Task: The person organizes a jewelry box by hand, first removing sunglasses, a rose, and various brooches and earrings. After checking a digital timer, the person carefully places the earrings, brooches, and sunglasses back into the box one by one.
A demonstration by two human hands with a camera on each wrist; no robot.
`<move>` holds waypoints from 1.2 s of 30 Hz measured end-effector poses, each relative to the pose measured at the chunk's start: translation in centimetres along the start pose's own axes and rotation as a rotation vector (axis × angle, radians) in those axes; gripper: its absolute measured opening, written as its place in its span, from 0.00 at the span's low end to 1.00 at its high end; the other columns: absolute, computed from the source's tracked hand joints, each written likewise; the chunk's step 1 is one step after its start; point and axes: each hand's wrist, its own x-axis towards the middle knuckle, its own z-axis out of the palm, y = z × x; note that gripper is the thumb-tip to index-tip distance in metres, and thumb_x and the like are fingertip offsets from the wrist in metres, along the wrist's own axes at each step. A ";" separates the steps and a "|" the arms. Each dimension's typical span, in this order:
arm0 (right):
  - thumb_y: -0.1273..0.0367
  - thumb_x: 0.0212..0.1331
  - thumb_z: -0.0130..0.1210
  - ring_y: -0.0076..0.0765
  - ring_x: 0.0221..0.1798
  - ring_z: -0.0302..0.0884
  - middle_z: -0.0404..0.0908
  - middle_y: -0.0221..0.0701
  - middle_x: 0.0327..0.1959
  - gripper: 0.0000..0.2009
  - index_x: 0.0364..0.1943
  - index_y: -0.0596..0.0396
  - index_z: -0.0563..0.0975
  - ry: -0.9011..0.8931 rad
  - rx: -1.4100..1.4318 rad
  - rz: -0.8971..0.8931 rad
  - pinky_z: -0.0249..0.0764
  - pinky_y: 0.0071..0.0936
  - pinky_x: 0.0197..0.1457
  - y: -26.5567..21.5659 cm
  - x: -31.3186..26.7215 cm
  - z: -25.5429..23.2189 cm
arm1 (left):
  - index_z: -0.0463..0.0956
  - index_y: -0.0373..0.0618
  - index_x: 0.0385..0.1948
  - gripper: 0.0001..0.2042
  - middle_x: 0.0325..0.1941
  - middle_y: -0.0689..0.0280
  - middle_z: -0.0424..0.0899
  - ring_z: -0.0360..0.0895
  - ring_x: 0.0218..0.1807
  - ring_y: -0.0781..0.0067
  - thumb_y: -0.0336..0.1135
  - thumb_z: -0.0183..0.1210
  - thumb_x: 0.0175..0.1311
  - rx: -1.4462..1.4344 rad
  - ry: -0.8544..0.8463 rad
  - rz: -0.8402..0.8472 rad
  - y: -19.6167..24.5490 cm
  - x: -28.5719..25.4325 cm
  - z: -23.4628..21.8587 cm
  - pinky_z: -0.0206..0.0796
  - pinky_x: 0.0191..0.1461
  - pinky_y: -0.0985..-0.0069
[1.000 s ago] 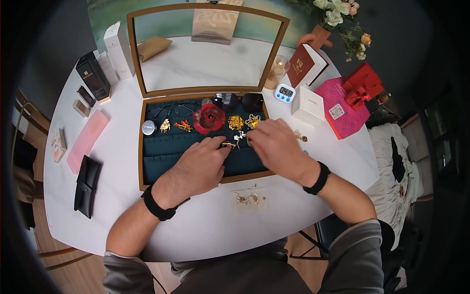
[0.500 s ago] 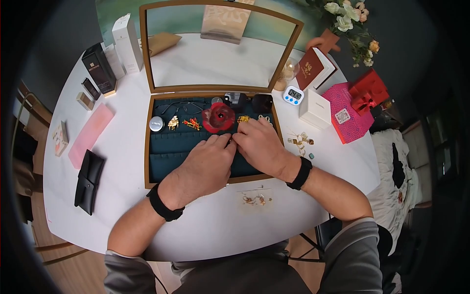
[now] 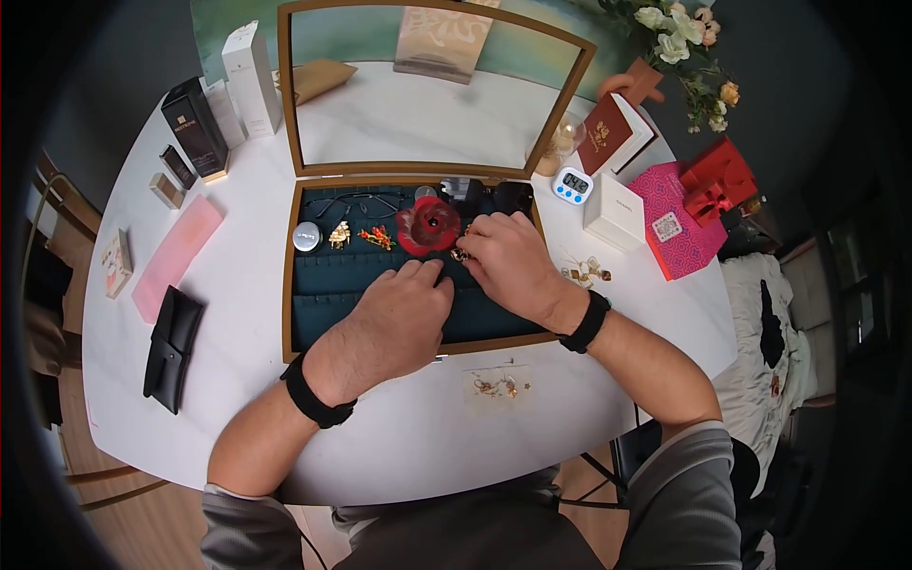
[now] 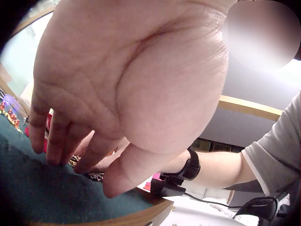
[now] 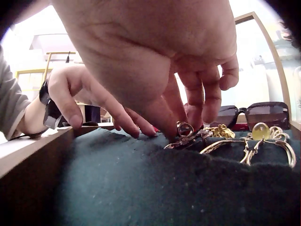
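Note:
A wooden jewelry box point(image 3: 288, 304) with dark teal lining lies in front of me, its glass lid raised. Between its thumb and fingers my right hand point(image 3: 518, 261) pinches a small metal jewelry piece point(image 5: 186, 129) with a ring-like loop, low over the lining. My left hand point(image 3: 394, 318) is over the middle of the box, fingers extended and pointing down at the lining. Just beyond the fingertips sits a red flower ornament point(image 3: 427, 226). A gold brooch point(image 3: 339, 235) and a red-and-gold one point(image 3: 377, 237) lie left of it. Gold hoops point(image 5: 289, 151) lie beside my right hand.
Sunglasses point(image 5: 268, 115), eyeglasses point(image 3: 351, 201) and a silver tin point(image 3: 307, 237) are also in the box. More jewelry point(image 3: 594, 273) lies on the table at right, near a white box point(image 3: 613, 214) and timer point(image 3: 573, 185). A bag of earrings point(image 3: 499, 385) lies in front.
My right hand came left to meet the left fingertips, then drew slightly away with the metal piece in its pinch. The left hand stayed over the box. The head view shifted a little.

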 end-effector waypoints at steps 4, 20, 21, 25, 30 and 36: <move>0.74 0.57 0.70 0.41 0.47 0.79 0.80 0.30 0.38 0.07 0.40 0.53 0.86 -0.038 -0.001 0.021 0.69 0.40 0.51 -0.1 -0.2 -0.3 | 0.78 0.30 0.65 0.25 0.71 0.44 0.77 0.77 0.72 0.51 0.25 0.63 0.64 -0.007 0.006 0.003 0.0 -0.1 0.0 0.71 0.75 0.59; 0.73 0.55 0.73 0.41 0.48 0.78 0.81 0.30 0.40 0.13 0.45 0.54 0.87 -0.105 -0.041 0.032 0.69 0.40 0.52 -0.3 -0.3 -0.7 | 0.79 0.30 0.65 0.24 0.71 0.45 0.77 0.76 0.73 0.51 0.25 0.63 0.64 -0.010 0.036 0.021 0.0 -0.1 0.3 0.72 0.75 0.59; 0.73 0.55 0.73 0.41 0.48 0.78 0.81 0.30 0.40 0.13 0.45 0.54 0.87 -0.105 -0.040 0.032 0.69 0.40 0.52 -0.4 -0.4 -0.7 | 0.79 0.30 0.65 0.24 0.71 0.45 0.77 0.76 0.73 0.51 0.25 0.63 0.64 -0.009 0.035 0.021 0.0 -0.1 0.3 0.72 0.75 0.59; 0.72 0.55 0.72 0.41 0.49 0.78 0.81 0.30 0.39 0.08 0.39 0.53 0.87 -0.097 0.009 0.025 0.69 0.41 0.52 -0.6 -0.6 -0.8 | 0.79 0.30 0.64 0.24 0.71 0.45 0.77 0.76 0.73 0.51 0.25 0.63 0.64 -0.008 0.037 0.023 0.0 -0.1 0.5 0.71 0.75 0.59; 0.72 0.56 0.70 0.41 0.50 0.79 0.82 0.31 0.38 0.04 0.35 0.52 0.88 -0.091 0.036 0.008 0.69 0.41 0.53 -0.9 -0.8 -1.0 | 0.80 0.30 0.63 0.24 0.71 0.44 0.77 0.76 0.73 0.50 0.24 0.63 0.63 -0.010 0.044 0.029 -0.1 -0.1 0.5 0.72 0.75 0.59; 0.73 0.56 0.72 0.41 0.49 0.78 0.82 0.31 0.38 0.10 0.43 0.55 0.90 -0.152 0.021 -0.002 0.68 0.40 0.55 -1.2 -1.1 -1.2 | 0.81 0.30 0.61 0.23 0.70 0.45 0.77 0.77 0.71 0.50 0.24 0.63 0.62 -0.014 0.077 0.049 -0.2 -0.1 0.7 0.73 0.73 0.59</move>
